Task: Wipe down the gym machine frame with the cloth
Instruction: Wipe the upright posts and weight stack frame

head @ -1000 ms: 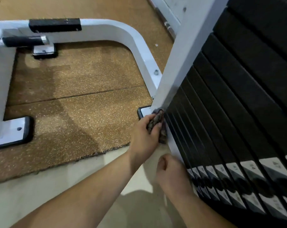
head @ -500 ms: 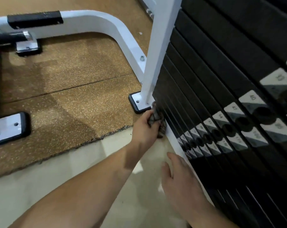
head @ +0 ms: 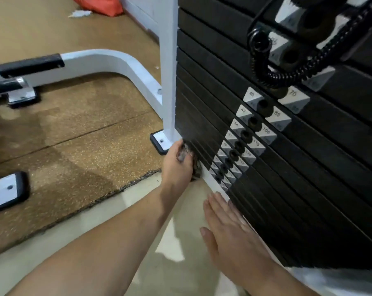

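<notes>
A white gym machine frame (head: 169, 67) stands upright at centre, with a curved white base bar running left. A black weight stack (head: 298, 167) fills the right side. My left hand (head: 176, 165) grips a crumpled grey cloth (head: 186, 155) and holds it against the low white frame rail at the foot of the upright. My right hand (head: 225, 227) lies flat with straight fingers against the same white rail, nearer to me, holding nothing.
A brown rubber mat (head: 74, 146) covers the floor on the left, pale tile (head: 170, 253) lies below. A black-rimmed foot plate (head: 159, 142) anchors the upright; another foot (head: 6, 193) sits far left. A coiled black cable (head: 287, 67) hangs top right. A red bag (head: 99, 5) lies beyond.
The view has lifted, showing more of the weight stack. My right hand has gone from curled to flat against the rail. My left hand stays with the cloth at the base of the upright.
</notes>
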Motion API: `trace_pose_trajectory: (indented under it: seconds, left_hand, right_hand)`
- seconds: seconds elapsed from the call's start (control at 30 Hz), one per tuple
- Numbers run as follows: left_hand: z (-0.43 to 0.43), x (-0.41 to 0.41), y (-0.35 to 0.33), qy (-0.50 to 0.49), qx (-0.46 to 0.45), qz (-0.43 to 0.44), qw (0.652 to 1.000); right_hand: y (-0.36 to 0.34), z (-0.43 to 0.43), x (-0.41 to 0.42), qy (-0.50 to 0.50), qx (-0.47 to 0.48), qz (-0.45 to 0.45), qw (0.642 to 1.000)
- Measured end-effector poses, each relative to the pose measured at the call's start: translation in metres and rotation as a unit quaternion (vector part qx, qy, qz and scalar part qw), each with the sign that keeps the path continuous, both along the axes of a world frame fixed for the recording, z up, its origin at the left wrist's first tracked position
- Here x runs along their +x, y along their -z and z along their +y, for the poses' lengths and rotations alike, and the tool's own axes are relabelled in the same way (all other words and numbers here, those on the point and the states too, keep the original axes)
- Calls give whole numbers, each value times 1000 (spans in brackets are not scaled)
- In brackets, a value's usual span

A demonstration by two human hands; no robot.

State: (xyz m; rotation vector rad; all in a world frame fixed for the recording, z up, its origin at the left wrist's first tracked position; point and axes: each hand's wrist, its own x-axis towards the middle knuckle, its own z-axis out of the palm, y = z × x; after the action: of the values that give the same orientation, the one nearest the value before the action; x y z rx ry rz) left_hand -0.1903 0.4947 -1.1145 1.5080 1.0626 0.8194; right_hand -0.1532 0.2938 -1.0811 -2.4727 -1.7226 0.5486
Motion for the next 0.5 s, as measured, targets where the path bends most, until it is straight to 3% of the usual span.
trace_pose_trajectory:
  seconds: [0.23,0.37,0.5]
  left_hand:
    - [-51,1,1,51,-89,-51,993]
    - [-39,-1,17,58,-65,-47,995]
    - [-20,-4,15,76,-39,-26,996]
  right_hand:
    - [19,-15,9,4,-52,-60,997]
    - [30,-19,8,5,-68,-82,994]
    - [32,-25,-7,5,-37,-15,999]
